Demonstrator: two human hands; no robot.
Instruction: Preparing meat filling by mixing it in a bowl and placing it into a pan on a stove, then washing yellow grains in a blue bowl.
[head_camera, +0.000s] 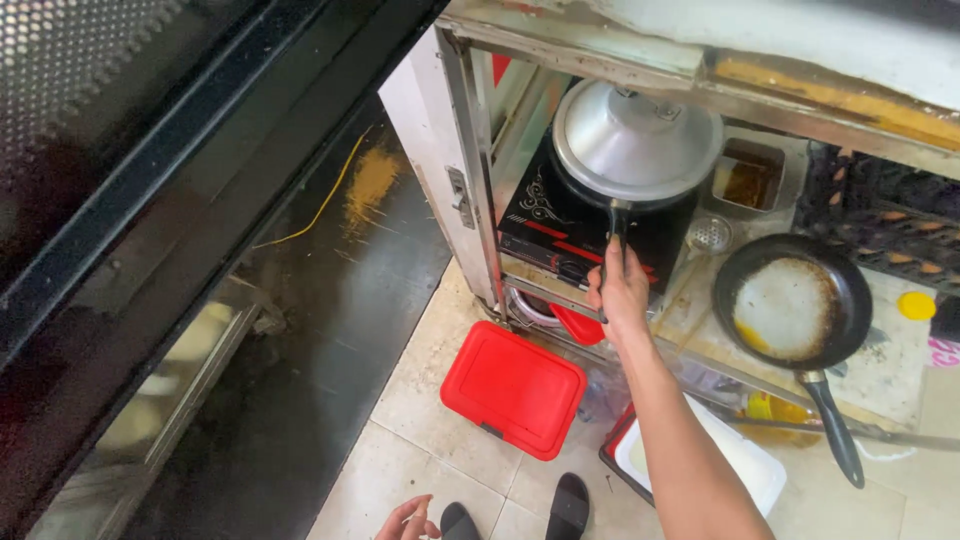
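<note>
The right hand (620, 290) is closed around the pot handle (617, 225) — the handle runs straight away from the hand to the lidded pot (635, 140) on the cooktop (550, 225). The left hand (405, 520) hangs low, loosely curled, holding nothing.

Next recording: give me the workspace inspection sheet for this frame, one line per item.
Surface: stained, worn counter inside a metal-framed stand.
Job's things: black pan with a metal lid sits on a black induction cooker; its handle points toward the person.
Clutter: empty greasy frying pan, small strainer, yellow cap, metal container.
Grips: right hand closed on the pan handle; left hand low, holding nothing, fingers curled.
Cables: yellow wire on the dark floor.
Surroundings: red lidded box and a white tub on the tiled floor; black sandals at the bottom edge.
</note>
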